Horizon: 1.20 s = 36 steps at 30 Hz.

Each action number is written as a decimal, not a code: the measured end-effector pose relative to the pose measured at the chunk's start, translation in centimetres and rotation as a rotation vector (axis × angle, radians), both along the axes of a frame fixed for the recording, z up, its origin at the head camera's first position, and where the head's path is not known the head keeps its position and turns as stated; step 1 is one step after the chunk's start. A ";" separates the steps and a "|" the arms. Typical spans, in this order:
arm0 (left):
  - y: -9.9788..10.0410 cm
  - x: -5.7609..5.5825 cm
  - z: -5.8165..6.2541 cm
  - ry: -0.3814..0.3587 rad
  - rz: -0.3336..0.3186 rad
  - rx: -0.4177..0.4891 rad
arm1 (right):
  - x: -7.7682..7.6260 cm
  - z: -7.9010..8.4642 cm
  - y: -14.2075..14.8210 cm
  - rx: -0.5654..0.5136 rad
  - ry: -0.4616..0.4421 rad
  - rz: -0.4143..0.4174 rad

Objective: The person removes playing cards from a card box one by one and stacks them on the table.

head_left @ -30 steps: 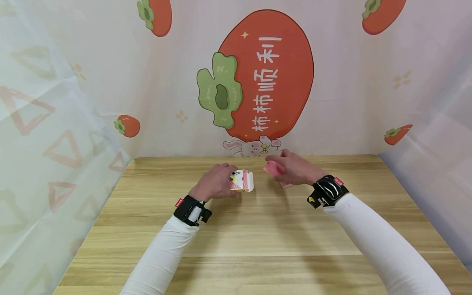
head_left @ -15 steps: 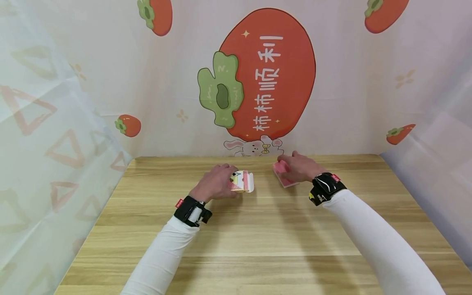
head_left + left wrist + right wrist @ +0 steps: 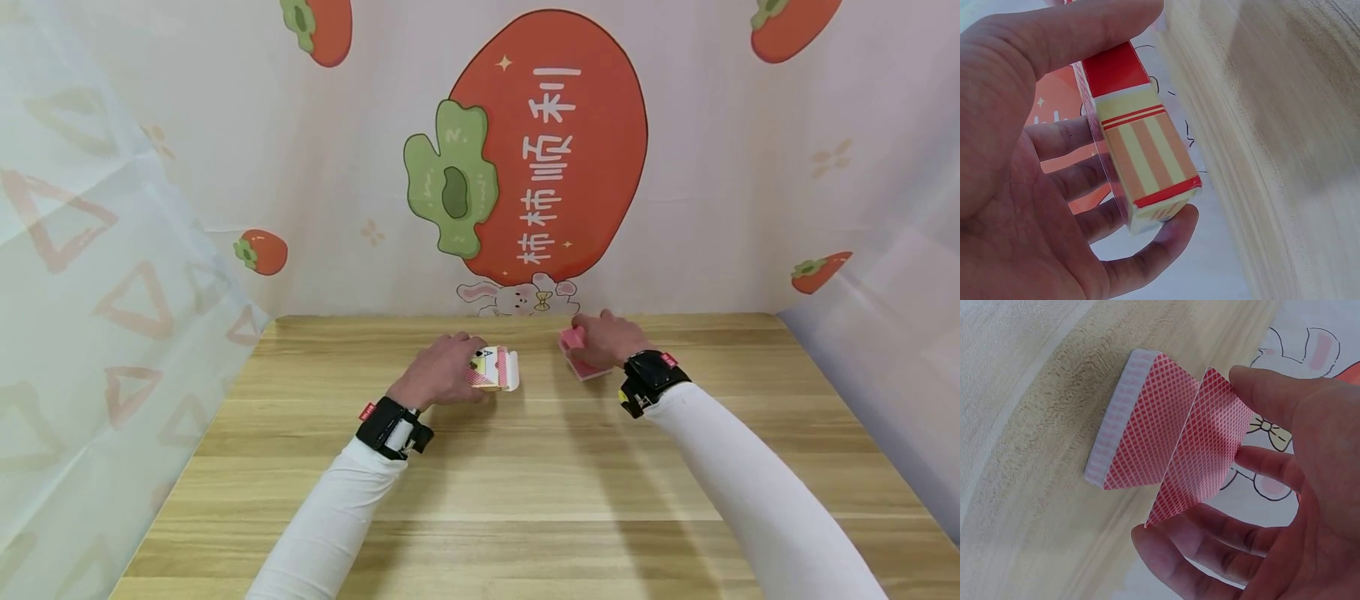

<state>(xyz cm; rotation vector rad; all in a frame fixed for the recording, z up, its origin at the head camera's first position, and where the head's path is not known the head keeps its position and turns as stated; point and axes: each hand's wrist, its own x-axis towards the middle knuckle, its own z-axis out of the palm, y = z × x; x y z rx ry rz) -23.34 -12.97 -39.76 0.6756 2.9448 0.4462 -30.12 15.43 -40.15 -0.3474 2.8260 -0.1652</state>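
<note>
My left hand [image 3: 442, 372] grips a card box [image 3: 491, 368] between thumb and fingers. Its white flap [image 3: 512, 371] stands open on the right, and an ace design shows on its face. In the left wrist view, the striped narrow side of the box [image 3: 1141, 134] faces the camera. To the right, a deck of playing cards [image 3: 1147, 425] with red checked backs lies on the table. My right hand [image 3: 611, 340] is over it, pinching a thin playing card [image 3: 1207, 450] by its edges. That card is tilted above the deck; whether it is a single card I cannot tell.
The wooden table [image 3: 480, 483] ends at a printed cloth backdrop [image 3: 360, 183] just behind both hands. Another hanging cloth [image 3: 97, 292] borders the left side. Between the box and the deck lies a narrow strip of tabletop.
My right hand has moved rightward and slightly down with its card, from the gap between box and deck to over the deck. The left hand and card box stay nearly still.
</note>
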 end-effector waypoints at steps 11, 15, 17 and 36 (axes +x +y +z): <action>0.0 -0.1 -0.1 -0.003 -0.001 -0.022 | -0.3 -0.9 -0.3 0.009 0.032 0.000; -0.1 -0.1 -0.1 -0.006 0.002 -0.023 | -0.4 -1.2 -0.4 0.012 0.037 0.001; -0.1 -0.1 -0.1 -0.008 0.002 -0.023 | -0.3 -1.3 -0.4 0.012 0.035 0.001; -0.1 -0.1 -0.1 -0.028 0.016 -0.019 | -0.4 -1.9 -0.5 0.014 0.020 -0.013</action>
